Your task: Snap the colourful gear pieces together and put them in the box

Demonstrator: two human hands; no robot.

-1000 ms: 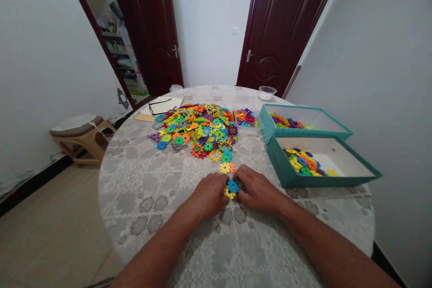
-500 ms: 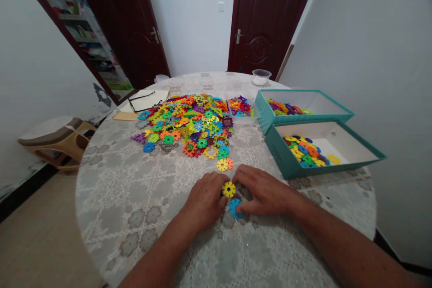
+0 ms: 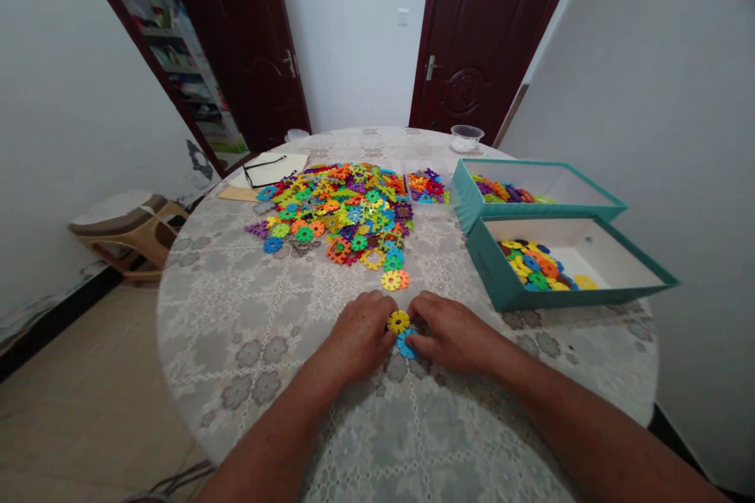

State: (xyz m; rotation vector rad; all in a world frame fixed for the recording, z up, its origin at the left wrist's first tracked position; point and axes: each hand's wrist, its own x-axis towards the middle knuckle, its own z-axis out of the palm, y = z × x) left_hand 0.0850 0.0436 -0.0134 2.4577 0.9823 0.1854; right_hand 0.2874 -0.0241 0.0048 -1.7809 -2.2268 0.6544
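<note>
At the near middle of the table, my left hand (image 3: 366, 334) is closed on a yellow notched plastic disc (image 3: 399, 321), its thumb and fingers at the disc's left edge. My right hand (image 3: 448, 332) pinches a blue notched disc (image 3: 406, 344), with the thumb over its right side. The two discs meet between my hands, the yellow one partly above the blue; whether their notches interlock I cannot tell. Just beyond my fingertips a loose yellow disc (image 3: 390, 280) lies against an orange disc (image 3: 404, 278).
A large heap of colourful plastic pieces (image 3: 342, 212) covers the table's middle. Two teal boxes (image 3: 484, 275) with pieces inside stand at the right. Glasses (image 3: 265, 173) rest on paper at the far left. A clear bowl (image 3: 467, 135) sits at the back edge.
My hands have drawn closer together. The blue disc has moved up against the yellow one, which has tilted slightly. The whole view has shifted a little.
</note>
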